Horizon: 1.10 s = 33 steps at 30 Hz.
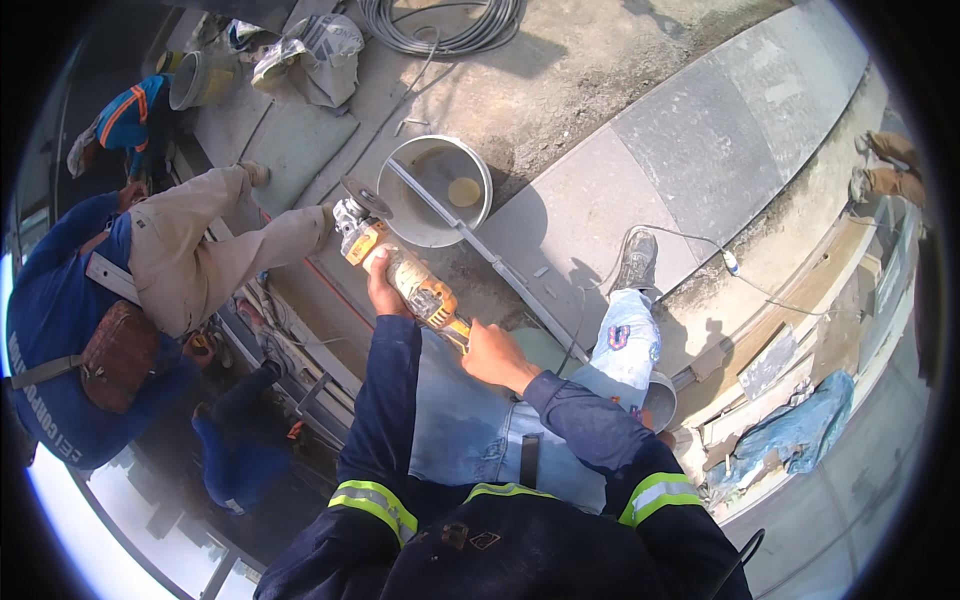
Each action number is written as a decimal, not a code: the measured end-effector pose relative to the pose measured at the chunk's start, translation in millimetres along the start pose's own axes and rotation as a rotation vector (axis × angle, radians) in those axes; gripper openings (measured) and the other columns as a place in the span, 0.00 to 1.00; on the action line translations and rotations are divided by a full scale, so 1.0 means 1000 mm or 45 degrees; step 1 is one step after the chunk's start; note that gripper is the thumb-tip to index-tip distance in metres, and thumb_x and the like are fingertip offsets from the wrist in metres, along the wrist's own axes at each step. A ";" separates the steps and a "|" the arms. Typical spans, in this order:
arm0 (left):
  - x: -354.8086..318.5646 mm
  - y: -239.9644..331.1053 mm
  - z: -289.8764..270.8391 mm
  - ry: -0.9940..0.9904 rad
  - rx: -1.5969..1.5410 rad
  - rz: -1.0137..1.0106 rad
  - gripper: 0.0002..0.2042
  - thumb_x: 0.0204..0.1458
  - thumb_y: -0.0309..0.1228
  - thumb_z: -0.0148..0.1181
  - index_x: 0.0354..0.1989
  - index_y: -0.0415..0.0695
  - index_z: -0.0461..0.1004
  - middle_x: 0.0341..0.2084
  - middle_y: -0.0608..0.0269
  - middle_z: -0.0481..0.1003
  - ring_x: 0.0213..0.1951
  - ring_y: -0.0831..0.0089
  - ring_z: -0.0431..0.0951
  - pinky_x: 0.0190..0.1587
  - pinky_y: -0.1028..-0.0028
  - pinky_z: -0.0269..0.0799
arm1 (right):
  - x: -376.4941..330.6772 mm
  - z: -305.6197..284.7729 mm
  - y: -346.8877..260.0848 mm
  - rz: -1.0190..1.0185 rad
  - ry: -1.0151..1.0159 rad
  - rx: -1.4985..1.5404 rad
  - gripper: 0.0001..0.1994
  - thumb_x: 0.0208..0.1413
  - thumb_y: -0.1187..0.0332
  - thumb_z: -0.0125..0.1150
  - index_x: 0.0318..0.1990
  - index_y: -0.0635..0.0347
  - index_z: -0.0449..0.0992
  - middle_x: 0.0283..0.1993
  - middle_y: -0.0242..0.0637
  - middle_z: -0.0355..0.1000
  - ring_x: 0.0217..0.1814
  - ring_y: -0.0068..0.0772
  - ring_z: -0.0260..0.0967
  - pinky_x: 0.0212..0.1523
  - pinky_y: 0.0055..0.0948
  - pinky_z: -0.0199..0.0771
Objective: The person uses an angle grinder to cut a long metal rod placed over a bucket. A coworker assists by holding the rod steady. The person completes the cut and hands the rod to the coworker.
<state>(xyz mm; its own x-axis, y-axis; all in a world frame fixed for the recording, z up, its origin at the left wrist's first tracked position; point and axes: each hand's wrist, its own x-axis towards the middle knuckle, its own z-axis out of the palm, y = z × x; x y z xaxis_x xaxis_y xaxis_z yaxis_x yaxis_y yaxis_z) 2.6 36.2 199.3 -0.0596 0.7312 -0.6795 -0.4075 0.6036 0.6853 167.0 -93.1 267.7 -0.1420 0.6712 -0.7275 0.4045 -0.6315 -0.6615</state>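
A yellow and grey angle grinder (408, 275) is held in front of me, pointing up and to the left. My left hand (383, 290) grips its body just behind the head, and my right hand (494, 356) is wrapped round its rear handle. The grinder's round disc (367, 197) sits near the left rim of a grey bucket (440, 225). Across that bucket lies a long thin metal bar (497, 262), which slants down toward my legs. Whether the disc touches anything cannot be told.
At the left a person in blue (80, 320) bends close by; other people work beyond. Large grey slabs (690, 150) run to the upper right. A cable (765, 285), boards (800, 310) and blue sheeting (790, 435) lie at the right. A coiled hose (440, 40) lies at the top.
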 end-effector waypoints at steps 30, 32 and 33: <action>0.057 0.292 0.136 -0.733 -0.201 0.275 0.39 0.46 0.56 0.55 0.55 0.30 0.68 0.44 0.39 0.76 0.45 0.44 0.79 0.53 0.47 0.76 | -0.096 -0.132 -0.159 -0.076 0.344 -0.503 0.17 0.43 0.64 0.76 0.34 0.64 0.74 0.30 0.48 0.76 0.36 0.51 0.77 0.39 0.45 0.73; 0.072 0.280 0.126 -0.768 -0.115 0.227 0.41 0.43 0.57 0.57 0.57 0.30 0.68 0.47 0.37 0.77 0.47 0.42 0.80 0.54 0.46 0.75 | -0.094 -0.099 -0.126 -0.101 0.614 -0.474 0.15 0.47 0.68 0.72 0.35 0.63 0.70 0.28 0.49 0.76 0.36 0.56 0.77 0.37 0.50 0.72; 0.073 0.270 0.115 -0.705 -0.041 0.289 0.41 0.43 0.57 0.57 0.58 0.31 0.68 0.48 0.37 0.76 0.47 0.42 0.79 0.55 0.46 0.75 | -0.086 -0.080 -0.109 -0.107 0.749 -0.393 0.13 0.48 0.70 0.69 0.36 0.63 0.70 0.28 0.49 0.75 0.35 0.57 0.76 0.35 0.51 0.72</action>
<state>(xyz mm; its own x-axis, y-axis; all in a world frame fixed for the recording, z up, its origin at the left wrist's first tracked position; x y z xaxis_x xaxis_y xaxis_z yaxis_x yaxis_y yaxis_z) -7.1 289.5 364.8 0.3320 0.9027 -0.2738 -0.4677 0.4096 0.7832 207.4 -51.3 416.8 0.2969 0.8683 -0.3974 0.6659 -0.4866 -0.5655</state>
